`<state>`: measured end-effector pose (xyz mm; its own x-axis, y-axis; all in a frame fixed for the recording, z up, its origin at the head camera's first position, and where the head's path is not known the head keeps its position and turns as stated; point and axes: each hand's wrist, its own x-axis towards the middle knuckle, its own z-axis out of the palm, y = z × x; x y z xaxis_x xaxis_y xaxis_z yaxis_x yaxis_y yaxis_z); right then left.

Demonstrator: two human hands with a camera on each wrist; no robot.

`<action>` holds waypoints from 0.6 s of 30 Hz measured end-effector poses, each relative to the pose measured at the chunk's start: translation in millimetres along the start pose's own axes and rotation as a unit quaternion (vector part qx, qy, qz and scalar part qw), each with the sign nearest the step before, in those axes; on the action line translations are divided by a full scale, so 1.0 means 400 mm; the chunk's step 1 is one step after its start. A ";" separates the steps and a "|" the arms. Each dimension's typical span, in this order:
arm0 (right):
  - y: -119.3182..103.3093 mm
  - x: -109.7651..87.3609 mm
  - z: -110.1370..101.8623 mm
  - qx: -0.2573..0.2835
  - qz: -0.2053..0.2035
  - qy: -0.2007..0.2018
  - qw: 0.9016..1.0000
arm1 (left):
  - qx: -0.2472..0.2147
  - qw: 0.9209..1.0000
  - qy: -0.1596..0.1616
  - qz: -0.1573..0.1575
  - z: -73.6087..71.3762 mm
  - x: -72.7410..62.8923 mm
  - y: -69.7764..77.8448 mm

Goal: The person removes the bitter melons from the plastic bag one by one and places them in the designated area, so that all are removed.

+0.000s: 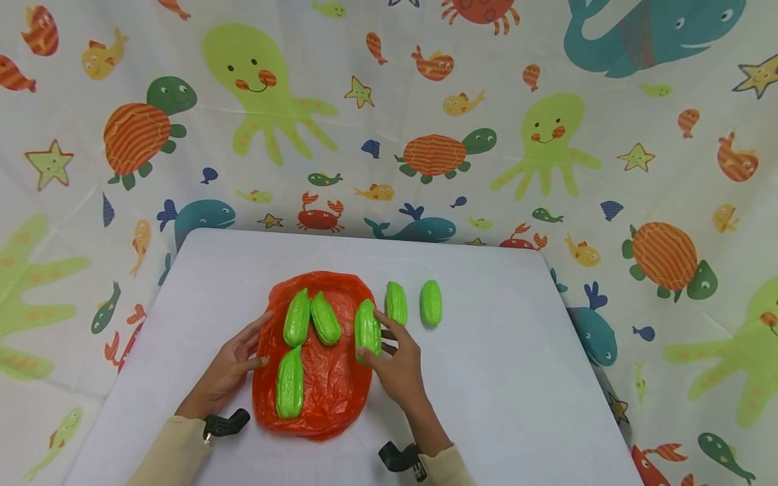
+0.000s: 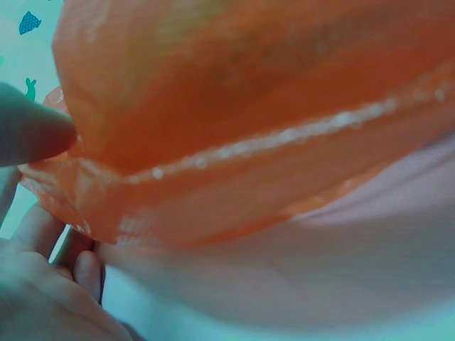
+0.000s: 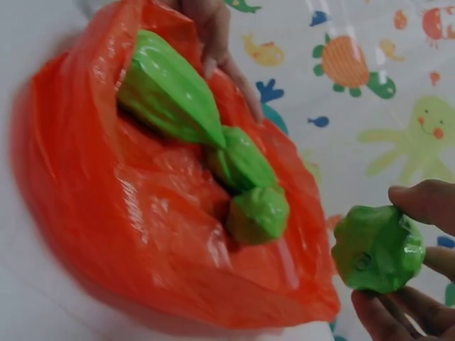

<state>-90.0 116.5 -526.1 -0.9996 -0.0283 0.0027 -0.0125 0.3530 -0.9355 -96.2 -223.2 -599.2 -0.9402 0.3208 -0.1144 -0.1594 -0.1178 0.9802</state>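
Observation:
A red plastic bag (image 1: 331, 391) lies spread wide on the table, its mouth facing up. My left hand (image 1: 234, 368) pinches the bag's left rim; in the left wrist view the thumb (image 2: 35, 131) is on one side of the film and the fingers on the other. Inside the bag lie three glossy green ridged gourds, one at the front (image 1: 290, 385), one at the back left (image 1: 296, 318) and one beside it (image 1: 325, 318). My right hand (image 1: 398, 364) holds another ridged gourd (image 1: 367, 329) between thumb and fingers, over the bag's right edge.
Two more green gourds, one nearer the bag (image 1: 396, 302) and one farther right (image 1: 431, 304), lie on the white table (image 1: 498, 378). Behind the table hangs a cloth (image 1: 377, 121) printed with sea animals.

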 end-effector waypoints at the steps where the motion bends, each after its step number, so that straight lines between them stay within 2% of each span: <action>1: 0.002 0.004 -0.006 0.001 -0.003 0.005 1.000 | 0.000 1.000 -0.001 0.000 0.000 0.000 0.000; 8: 0.009 0.026 -0.051 0.000 -0.027 0.049 0.998 | 0.006 1.000 -0.002 -0.002 0.001 0.001 0.000; 18: 0.018 0.054 -0.117 -0.009 0.000 0.097 0.995 | 0.014 1.000 0.001 -0.005 0.002 0.001 0.004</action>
<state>-112.8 162.4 -516.2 -0.9857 0.1522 0.0729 -0.0118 0.3691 -0.9293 -96.7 -222.4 -597.6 -0.9393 0.3198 -0.1244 -0.1601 -0.0878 0.9832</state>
